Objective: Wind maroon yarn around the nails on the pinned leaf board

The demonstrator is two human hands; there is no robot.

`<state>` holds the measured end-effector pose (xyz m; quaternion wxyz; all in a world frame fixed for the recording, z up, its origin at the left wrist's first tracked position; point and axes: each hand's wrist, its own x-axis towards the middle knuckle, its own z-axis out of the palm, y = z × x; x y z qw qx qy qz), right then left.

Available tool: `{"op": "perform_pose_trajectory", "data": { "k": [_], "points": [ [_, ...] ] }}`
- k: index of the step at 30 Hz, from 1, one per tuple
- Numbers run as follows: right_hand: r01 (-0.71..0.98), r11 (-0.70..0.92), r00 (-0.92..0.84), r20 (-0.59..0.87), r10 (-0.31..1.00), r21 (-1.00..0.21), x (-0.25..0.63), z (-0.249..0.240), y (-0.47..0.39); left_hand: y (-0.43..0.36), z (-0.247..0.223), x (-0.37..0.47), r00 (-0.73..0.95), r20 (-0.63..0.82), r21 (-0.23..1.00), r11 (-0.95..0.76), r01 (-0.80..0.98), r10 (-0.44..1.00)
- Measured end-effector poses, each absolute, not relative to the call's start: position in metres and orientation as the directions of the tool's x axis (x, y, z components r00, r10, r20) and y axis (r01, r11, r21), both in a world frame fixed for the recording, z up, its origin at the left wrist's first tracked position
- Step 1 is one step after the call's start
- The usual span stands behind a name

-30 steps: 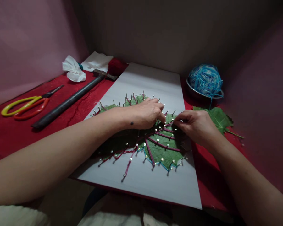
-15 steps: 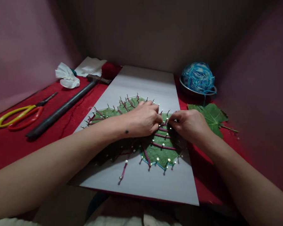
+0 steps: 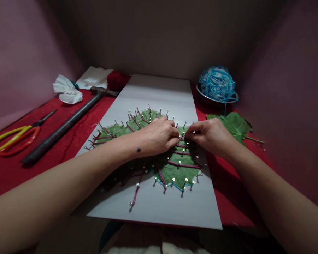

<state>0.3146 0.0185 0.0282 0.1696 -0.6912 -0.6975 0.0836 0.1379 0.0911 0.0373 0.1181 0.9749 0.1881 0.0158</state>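
A large green leaf (image 3: 181, 173) lies on a white board (image 3: 153, 86), ringed and crossed by several upright nails (image 3: 186, 180). Maroon yarn (image 3: 184, 165) runs between the nails along the leaf's veins, and thin blue yarn (image 3: 178, 187) follows part of its lower edge. My left hand (image 3: 164, 132) rests over the leaf's middle, fingers curled together near the maroon strands. At the leaf's right side, my right hand (image 3: 210, 133) pinches thumb and forefinger close to a nail. Strands of maroon yarn pass between both sets of fingertips; their exact hold is partly hidden.
Scissors (image 3: 18, 135) and a hammer (image 3: 66, 125) lie on the red cloth (image 3: 69, 151) at left. Behind are crumpled white tissue (image 3: 67, 90) and a red yarn ball (image 3: 117, 80). At right, a metal bowl (image 3: 212, 101) holds blue yarn (image 3: 216, 83), beside another leaf (image 3: 234, 127).
The whole view has shifted slightly, moving the things a little leftward. My right hand's fingertips have come slightly nearer the left hand; both stay closed at the maroon yarn.
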Motion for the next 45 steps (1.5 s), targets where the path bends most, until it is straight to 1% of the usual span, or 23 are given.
{"op": "perform_pose_trajectory", "data": {
  "k": [4, 8, 11, 18, 23, 27, 30, 33, 36, 38, 39, 41, 45],
  "points": [
    [0.91, 0.048, 0.013, 0.144, 0.989, -0.411, 0.3141, 0.0304, 0.0184, 0.0928, 0.0363, 0.1374, 0.93, -0.032, 0.27, -0.892, 0.361, 0.367],
    [0.885, 0.114, -0.034, 0.18, 0.983, -0.451, 0.3163, 0.0321, 0.0184, 0.0936, 0.0371, 0.1368, 0.939, -0.031, 0.277, -0.899, 0.338, 0.343],
    [0.884, 0.151, -0.063, 0.207, 0.976, -0.442, 0.3177, 0.0322, 0.0186, 0.0941, 0.0371, 0.1364, 0.946, -0.027, 0.278, -0.906, 0.318, 0.323],
    [0.893, 0.178, -0.097, 0.211, 0.973, -0.414, 0.3177, 0.0343, 0.0201, 0.0941, 0.0378, 0.1358, 0.945, -0.032, 0.273, -0.907, 0.322, 0.326],
    [0.89, 0.171, -0.092, 0.2, 0.975, -0.424, 0.3192, 0.0342, 0.0205, 0.0944, 0.0371, 0.1353, 0.943, -0.035, 0.276, -0.904, 0.326, 0.33],
    [0.897, 0.148, -0.077, 0.182, 0.98, -0.417, 0.3199, 0.0324, 0.0212, 0.0956, 0.0335, 0.134, 0.947, -0.014, 0.306, -0.9, 0.309, 0.32],
    [0.93, 0.152, -0.093, 0.186, 0.978, -0.334, 0.3178, 0.0321, 0.0211, 0.0958, 0.0321, 0.1335, 0.944, -0.001, 0.303, -0.9, 0.314, 0.329],
    [0.972, 0.164, -0.134, 0.178, 0.975, -0.168, 0.3142, 0.0326, 0.0202, 0.0942, 0.0344, 0.1343, 0.939, -0.011, 0.283, -0.9, 0.332, 0.343],
    [0.984, 0.18, -0.18, 0.135, 0.974, 0.014, 0.3119, 0.0326, 0.0198, 0.0918, 0.0386, 0.1354, 0.93, -0.025, 0.259, -0.896, 0.36, 0.366],
    [0.98, 0.19, -0.196, 0.112, 0.974, 0.062, 0.3119, 0.0319, 0.0204, 0.0909, 0.0404, 0.1354, 0.929, -0.019, 0.253, -0.897, 0.361, 0.369],
    [0.98, 0.193, -0.197, 0.112, 0.974, 0.052, 0.3124, 0.0314, 0.0208, 0.0908, 0.0408, 0.1351, 0.931, -0.011, 0.251, -0.901, 0.355, 0.364],
    [0.98, 0.195, -0.189, 0.124, 0.974, -0.038, 0.3143, 0.0306, 0.0219, 0.0908, 0.0408, 0.1343, 0.939, -0.002, 0.246, -0.91, 0.333, 0.343],
    [0.912, 0.147, -0.118, 0.097, 0.988, -0.383, 0.3186, 0.0313, 0.023, 0.0903, 0.0409, 0.133, 0.945, -0.016, 0.245, -0.915, 0.32, 0.326]
  ]
}}
